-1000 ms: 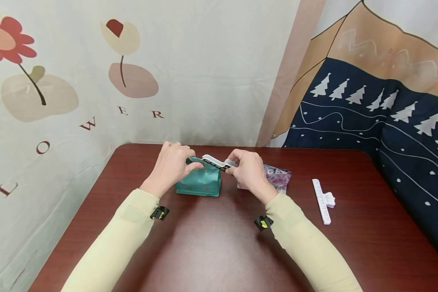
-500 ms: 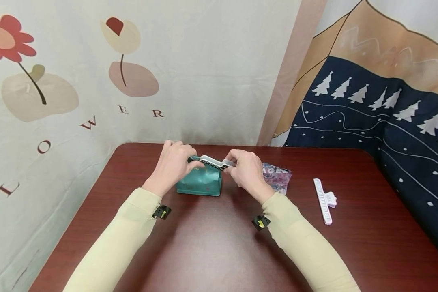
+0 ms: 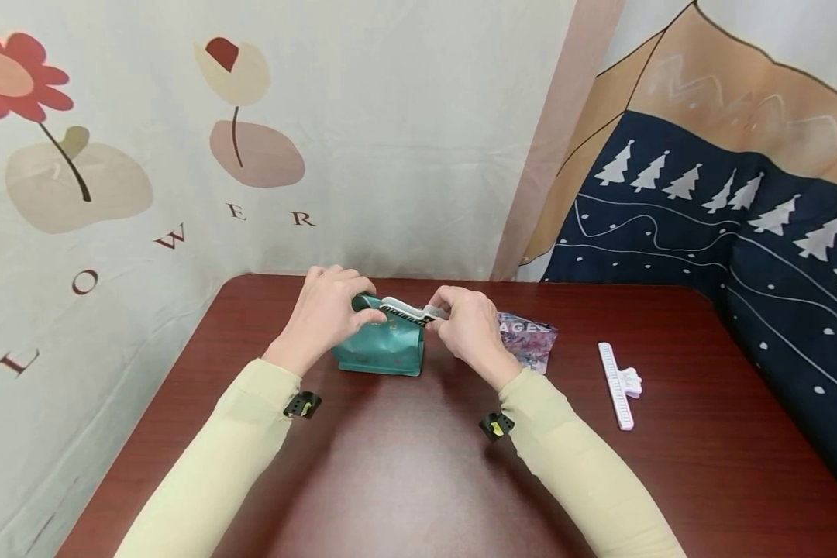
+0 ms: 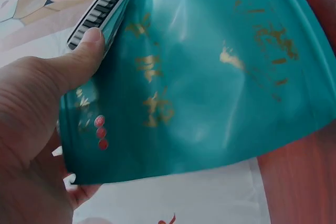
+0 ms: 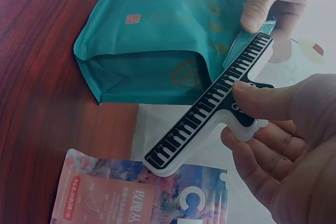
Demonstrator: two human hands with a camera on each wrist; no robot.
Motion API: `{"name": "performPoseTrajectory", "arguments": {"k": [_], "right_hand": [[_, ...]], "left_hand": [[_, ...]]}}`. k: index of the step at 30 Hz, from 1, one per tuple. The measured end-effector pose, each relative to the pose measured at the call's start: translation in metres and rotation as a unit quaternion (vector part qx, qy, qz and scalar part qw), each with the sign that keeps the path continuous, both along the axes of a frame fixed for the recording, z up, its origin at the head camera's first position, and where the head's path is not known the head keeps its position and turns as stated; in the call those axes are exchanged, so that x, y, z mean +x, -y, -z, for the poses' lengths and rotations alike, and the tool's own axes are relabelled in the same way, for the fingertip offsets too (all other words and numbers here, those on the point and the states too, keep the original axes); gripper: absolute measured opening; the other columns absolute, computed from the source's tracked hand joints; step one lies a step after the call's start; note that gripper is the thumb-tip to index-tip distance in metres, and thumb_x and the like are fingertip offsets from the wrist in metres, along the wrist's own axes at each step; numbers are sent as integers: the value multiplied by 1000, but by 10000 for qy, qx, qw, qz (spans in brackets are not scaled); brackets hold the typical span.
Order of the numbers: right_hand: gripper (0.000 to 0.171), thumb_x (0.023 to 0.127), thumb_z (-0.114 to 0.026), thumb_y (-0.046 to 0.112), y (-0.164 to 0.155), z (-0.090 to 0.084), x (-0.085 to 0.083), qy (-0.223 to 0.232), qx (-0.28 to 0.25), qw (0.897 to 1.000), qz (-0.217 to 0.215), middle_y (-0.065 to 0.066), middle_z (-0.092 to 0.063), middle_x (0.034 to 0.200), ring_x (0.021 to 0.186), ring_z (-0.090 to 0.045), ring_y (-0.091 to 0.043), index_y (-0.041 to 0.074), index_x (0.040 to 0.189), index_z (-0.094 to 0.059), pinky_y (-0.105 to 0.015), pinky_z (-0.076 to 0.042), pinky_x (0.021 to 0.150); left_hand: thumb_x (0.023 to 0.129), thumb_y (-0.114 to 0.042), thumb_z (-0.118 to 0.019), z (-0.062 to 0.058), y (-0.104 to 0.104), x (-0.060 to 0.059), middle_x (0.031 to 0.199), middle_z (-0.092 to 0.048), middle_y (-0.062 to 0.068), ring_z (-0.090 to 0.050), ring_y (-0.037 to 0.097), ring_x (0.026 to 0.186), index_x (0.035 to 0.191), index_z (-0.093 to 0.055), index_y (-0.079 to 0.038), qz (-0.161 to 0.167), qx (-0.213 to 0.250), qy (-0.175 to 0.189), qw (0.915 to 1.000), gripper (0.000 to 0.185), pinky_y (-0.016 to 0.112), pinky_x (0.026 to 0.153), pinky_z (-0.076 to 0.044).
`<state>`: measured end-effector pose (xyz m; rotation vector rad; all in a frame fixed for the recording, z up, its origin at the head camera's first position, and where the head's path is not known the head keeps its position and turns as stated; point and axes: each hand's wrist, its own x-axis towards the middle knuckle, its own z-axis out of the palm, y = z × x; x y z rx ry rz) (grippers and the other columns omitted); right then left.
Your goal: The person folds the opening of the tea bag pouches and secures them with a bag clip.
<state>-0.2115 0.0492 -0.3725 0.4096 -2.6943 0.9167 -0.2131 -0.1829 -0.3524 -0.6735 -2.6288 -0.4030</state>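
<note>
A teal bag (image 3: 384,350) with gold lettering stands on the table, its top edge folded over. My left hand (image 3: 325,311) pinches that folded top between thumb and fingers; in the left wrist view the thumb (image 4: 84,59) presses right beside the end of a clip. The clip is long and white with a black piano-key face (image 5: 210,103), and my right hand (image 3: 469,324) grips it by its handle. In the right wrist view its far end overlaps the bag's folded edge, close to the left thumb, while the other end sticks out past the bag.
Behind my right hand a purple patterned pouch (image 3: 532,342) lies on the brown table (image 3: 404,465). Farther right is a second clip (image 3: 617,387), white with a ruled bar. A printed curtain (image 3: 404,155) hangs at the table's back edge.
Both hands have shifted slightly left, and the clip has moved a little farther left along the bag's top. The grips look the same.
</note>
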Motion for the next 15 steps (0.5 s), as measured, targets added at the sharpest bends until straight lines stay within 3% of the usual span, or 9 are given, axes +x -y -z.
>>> {"name": "performPoseTrajectory", "arguments": {"k": [6,15], "right_hand": [[19,75,-90,11,0,-1,0,21,-12,10000,26,4,-76,79,72,-67,-19,18,87,-78,-39,-50,68],[19,74,-90,8,3,-3,1,-52,-68,10000,-33,4,-76,80,73,-67,-19,17,86,-78,-40,-50,68]], "left_hand": [[82,-25,-88,1,2,-2,91,-75,3,-64,29,87,95,-77,-9,176,171,228,9994,22,47,81,-42],[78,-20,-88,3,2,-5,83,-74,2,-59,24,75,88,-78,-8,411,486,237,9977,18,49,79,-43]]}}
